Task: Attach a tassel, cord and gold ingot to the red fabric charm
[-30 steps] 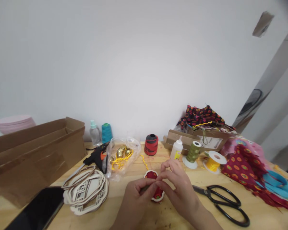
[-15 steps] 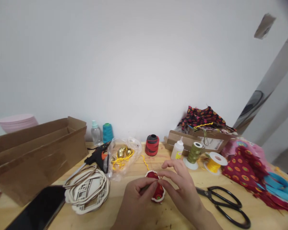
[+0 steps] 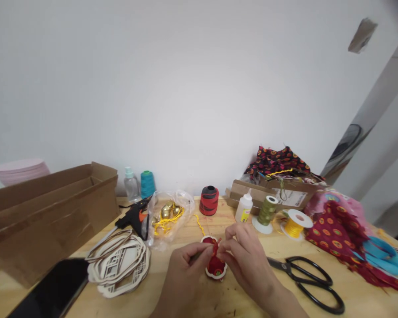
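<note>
A gourd-shaped ornament (image 3: 216, 268), dark red patterned cloth with a scalloped white rim, lies on the table below my hands. A twisted yellow cord (image 3: 200, 224) runs up from its top. Over its middle, my left hand (image 3: 190, 265) is closed in a pinch on a thin red strip (image 3: 215, 250); whether this is cord or cloth I cannot tell. From the other side, my right hand (image 3: 247, 256) is also closed, thumb and forefinger pinched at the same strip. The fingers partly cover the ornament's waist.
Black-handled scissors (image 3: 305, 276) lie to the right, near a yellow cord spool (image 3: 295, 225), green thread (image 3: 268, 211) and a glue bottle (image 3: 244, 207). Wooden cutouts (image 3: 119, 265), a glue gun (image 3: 134, 221) and bagged gold bells (image 3: 167, 212) sit left. A red-black thread cone (image 3: 208, 201) stands behind.
My right hand's raised fingers have curled in toward its thumb. The red strip now stands up more visibly between my fingertips. The ornament has stayed in place.
</note>
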Demonstrator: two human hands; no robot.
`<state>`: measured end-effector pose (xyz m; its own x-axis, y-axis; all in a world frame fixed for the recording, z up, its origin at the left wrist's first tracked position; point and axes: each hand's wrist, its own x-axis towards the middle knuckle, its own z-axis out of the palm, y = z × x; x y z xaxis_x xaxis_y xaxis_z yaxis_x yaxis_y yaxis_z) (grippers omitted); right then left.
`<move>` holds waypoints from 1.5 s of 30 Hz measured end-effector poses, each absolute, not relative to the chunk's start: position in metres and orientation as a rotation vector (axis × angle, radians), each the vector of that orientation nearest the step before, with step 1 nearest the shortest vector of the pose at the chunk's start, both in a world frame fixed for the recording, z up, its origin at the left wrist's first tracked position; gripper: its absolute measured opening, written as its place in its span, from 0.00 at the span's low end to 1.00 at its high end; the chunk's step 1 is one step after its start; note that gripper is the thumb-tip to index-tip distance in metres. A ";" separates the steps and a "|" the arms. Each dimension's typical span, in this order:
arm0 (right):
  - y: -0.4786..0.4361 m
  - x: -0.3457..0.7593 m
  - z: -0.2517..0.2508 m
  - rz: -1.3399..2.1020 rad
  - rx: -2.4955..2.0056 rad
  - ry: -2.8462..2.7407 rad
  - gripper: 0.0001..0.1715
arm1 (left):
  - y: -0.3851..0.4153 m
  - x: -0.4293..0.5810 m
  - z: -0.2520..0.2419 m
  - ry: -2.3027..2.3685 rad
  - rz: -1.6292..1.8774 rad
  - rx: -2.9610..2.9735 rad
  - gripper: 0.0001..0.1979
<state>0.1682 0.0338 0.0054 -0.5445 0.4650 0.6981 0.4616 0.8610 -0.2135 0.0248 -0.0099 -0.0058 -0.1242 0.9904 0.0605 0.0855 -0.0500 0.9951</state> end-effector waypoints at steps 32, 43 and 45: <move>0.027 0.158 -0.004 0.453 -0.671 -1.924 0.05 | -0.010 0.025 -0.006 1.064 1.363 0.759 0.13; 0.028 0.154 -0.011 0.828 -0.802 -1.938 0.23 | -0.008 0.022 -0.008 1.109 1.314 0.861 0.13; 0.027 0.148 -0.016 1.052 -0.807 -1.851 0.26 | -0.007 0.023 -0.007 1.172 1.303 0.944 0.14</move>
